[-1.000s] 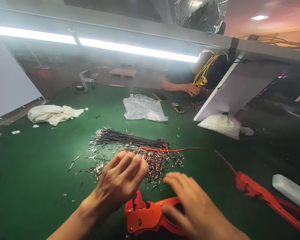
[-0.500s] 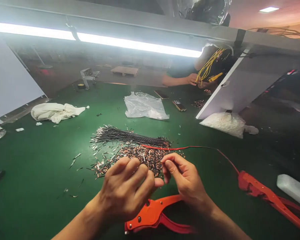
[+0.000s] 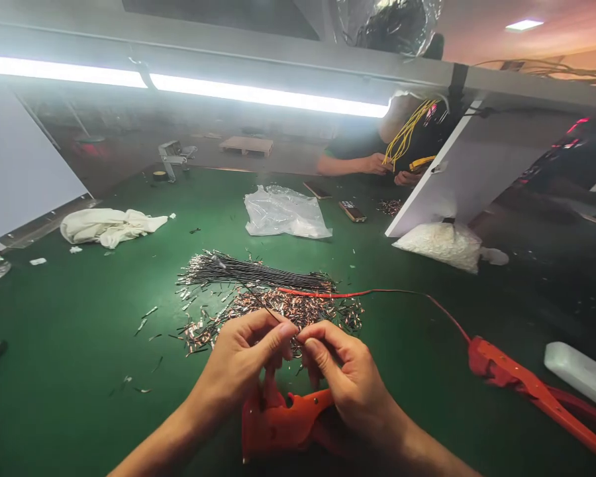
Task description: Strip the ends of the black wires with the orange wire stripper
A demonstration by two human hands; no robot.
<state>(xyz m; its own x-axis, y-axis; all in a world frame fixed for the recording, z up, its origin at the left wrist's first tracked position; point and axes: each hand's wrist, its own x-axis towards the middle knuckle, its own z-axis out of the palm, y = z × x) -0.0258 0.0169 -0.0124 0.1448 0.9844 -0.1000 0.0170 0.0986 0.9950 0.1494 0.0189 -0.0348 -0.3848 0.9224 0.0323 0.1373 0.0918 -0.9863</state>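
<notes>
- Orange hand tool (image 3: pixel 288 421): lies on the green table (image 3: pixel 79 318) at the near edge, partly under both wrists; neither hand grips it.
- Left hand (image 3: pixel 238 374): thumb and forefinger pinch a thin dark wire (image 3: pixel 272 315), which sticks up just above the tool; the other fingers are curled.
- Right hand (image 3: pixel 350 384): thumb and forefinger are pressed together, tip to tip with the left hand's; what lies between them is too small to tell.
- Heap of copper-coloured pieces (image 3: pixel 298 306): loose, just beyond the fingertips, with strays scattered to the left.
- Bundle of black wires (image 3: pixel 258 271): touches the heap's far side; its left ends glint metallic. Judged from this, 1 wire is in hand and many lie waiting or finished; which, cannot be told.
- Red wire (image 3: pixel 377 293): runs from the bundle to a 2nd orange tool (image 3: pixel 521 384) at right.
- Containers: a clear plastic bag (image 3: pixel 283 212) lies crumpled with no contents discernible; a 2nd bag (image 3: pixel 440 245) is full of small white pieces.
- White cloth (image 3: pixel 106 225): bunched at far left.
- Co-worker's hands (image 3: pixel 377 163): hold yellow wires (image 3: pixel 407 132) across the table.
</notes>
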